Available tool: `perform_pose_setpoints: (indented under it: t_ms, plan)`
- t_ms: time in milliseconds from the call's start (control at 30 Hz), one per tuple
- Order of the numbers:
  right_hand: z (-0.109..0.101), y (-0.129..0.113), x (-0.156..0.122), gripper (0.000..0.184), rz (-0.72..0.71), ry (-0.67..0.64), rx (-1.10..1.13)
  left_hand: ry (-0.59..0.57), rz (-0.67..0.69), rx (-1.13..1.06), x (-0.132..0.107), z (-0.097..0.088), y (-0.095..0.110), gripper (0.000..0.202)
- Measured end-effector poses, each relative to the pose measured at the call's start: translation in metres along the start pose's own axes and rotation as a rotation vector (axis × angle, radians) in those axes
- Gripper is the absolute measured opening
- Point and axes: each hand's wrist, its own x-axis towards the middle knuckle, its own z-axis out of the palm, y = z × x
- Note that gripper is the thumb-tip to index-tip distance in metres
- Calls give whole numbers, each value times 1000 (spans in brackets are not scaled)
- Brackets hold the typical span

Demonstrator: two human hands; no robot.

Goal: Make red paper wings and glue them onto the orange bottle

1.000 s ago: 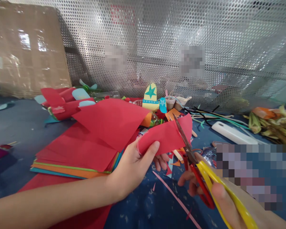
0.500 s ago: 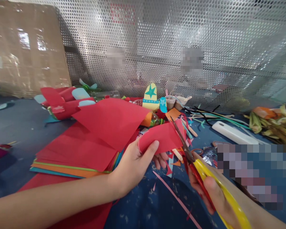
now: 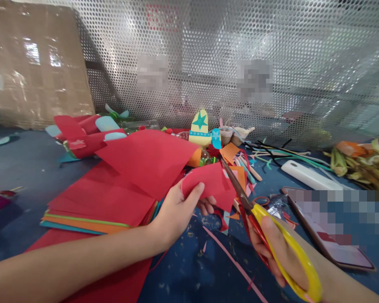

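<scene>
My left hand [image 3: 173,210] pinches a small piece of red paper [image 3: 210,181] between thumb and fingers, in the middle of the view. My right hand [image 3: 274,248] is closed around the yellow and red handles of a pair of scissors [image 3: 244,198]. Their dark blades slant up and left, across the right edge of the red piece, where a flap hangs down. How far the blades are parted is hard to see. Left of my left hand lies a stack of coloured paper [image 3: 97,202], with red sheets on top and green, orange and blue edges below.
Paper scraps and a long pink strip [image 3: 233,261] litter the blue table [image 3: 183,273]. A phone [image 3: 350,252] and a white object [image 3: 309,174] lie at right. Behind stand red paper crafts [image 3: 88,139], a yellow paper piece with a star [image 3: 199,126] and a cardboard box [image 3: 41,67].
The scissors have shifted slightly left and closer along the red paper, and its right part now hangs as a flap. My left hand has moved a little left.
</scene>
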Motion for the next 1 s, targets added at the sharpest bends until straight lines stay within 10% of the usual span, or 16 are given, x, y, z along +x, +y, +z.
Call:
perform_pose_setpoints:
  t_ms: [200, 500, 700, 1000]
  plan:
    - [3, -18, -1, 76, 86, 99, 154, 185, -16, -54, 12, -7, -4, 21]
    - [2, -8, 18, 34, -55, 410, -149, -248, 34, 655, 9, -12, -7, 36]
    - [-1, 4, 22, 25, -196, 244, -135, -447, 89, 619, -1, -10, -13, 29]
    - [8, 5, 27, 34, -96, 188, 69, -139, 80, 256, 16, -13, -25, 16]
